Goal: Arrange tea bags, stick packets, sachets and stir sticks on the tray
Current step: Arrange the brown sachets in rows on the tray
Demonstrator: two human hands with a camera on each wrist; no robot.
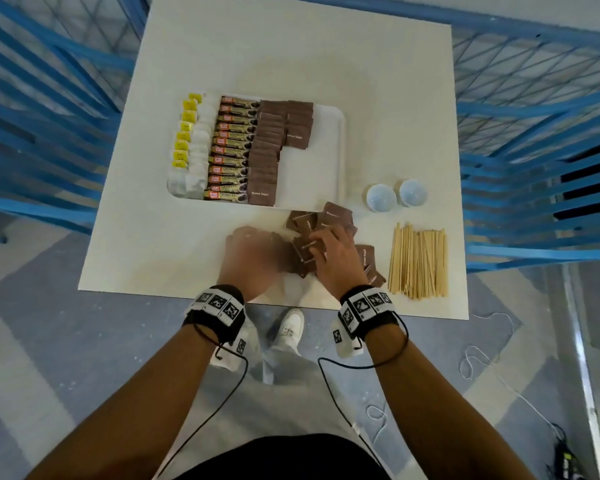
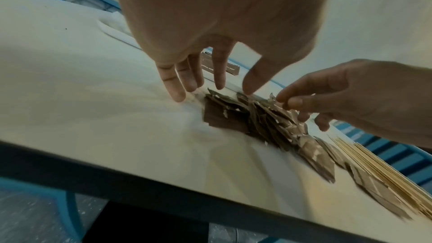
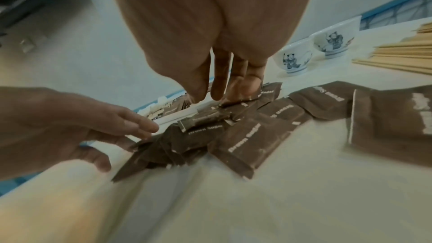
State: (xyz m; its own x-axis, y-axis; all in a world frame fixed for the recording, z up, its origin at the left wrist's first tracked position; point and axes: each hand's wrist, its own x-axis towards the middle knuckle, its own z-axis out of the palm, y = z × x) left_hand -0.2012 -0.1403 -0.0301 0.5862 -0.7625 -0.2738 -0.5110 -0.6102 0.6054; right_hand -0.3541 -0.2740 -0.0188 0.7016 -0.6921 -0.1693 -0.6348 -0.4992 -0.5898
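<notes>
Raking at the loose brown sugar sachets point(image 1: 336, 220) risks scattering them toward the table edge or into the stir sticks point(image 1: 418, 263), since the pile lies unevenly just in front of the tray point(image 1: 329, 147). From the left: the left hand point(image 1: 250, 261) hovers palm down, fingers straight and released, tips at the pile's left edge, holding nothing. The right hand point(image 1: 333, 251) reaches over the pile's middle, fingertips point(image 3: 243, 88) pressing down on 1 sachet, not curled around it.

Head view looks steeply down on the table point(image 1: 194, 237); both wrist views (very close) share its brown sugar sachets point(image 3: 245, 141).
</notes>
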